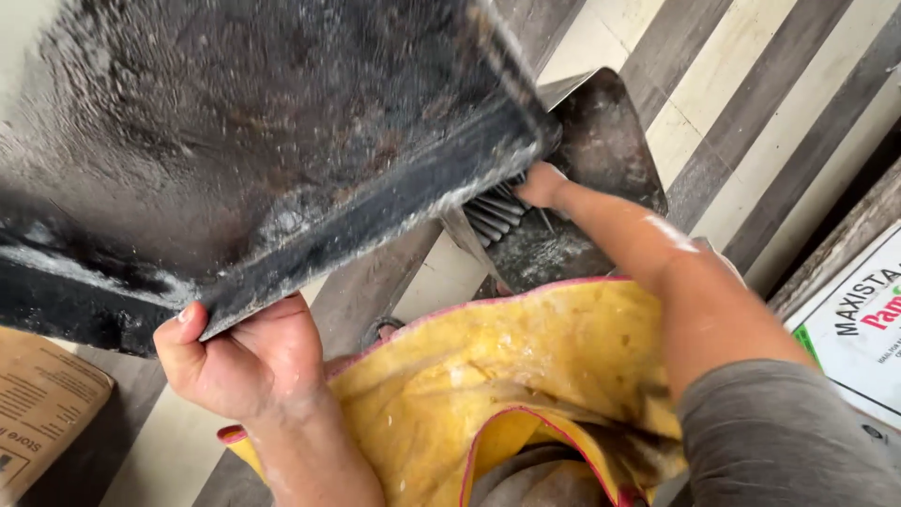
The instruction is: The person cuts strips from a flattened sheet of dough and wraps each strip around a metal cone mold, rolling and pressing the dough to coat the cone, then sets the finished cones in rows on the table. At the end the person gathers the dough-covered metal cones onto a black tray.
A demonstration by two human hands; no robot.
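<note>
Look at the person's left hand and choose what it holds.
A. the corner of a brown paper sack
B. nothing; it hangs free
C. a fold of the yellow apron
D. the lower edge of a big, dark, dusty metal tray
D: the left hand has its fingers curled round the rim of the dark metal tray, thumb on top.

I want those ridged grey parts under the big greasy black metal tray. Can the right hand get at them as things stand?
Probably yes: the right hand is already at the ridged grey parts, while the left hand holds the greasy black metal tray tilted up, clear of them.
</note>
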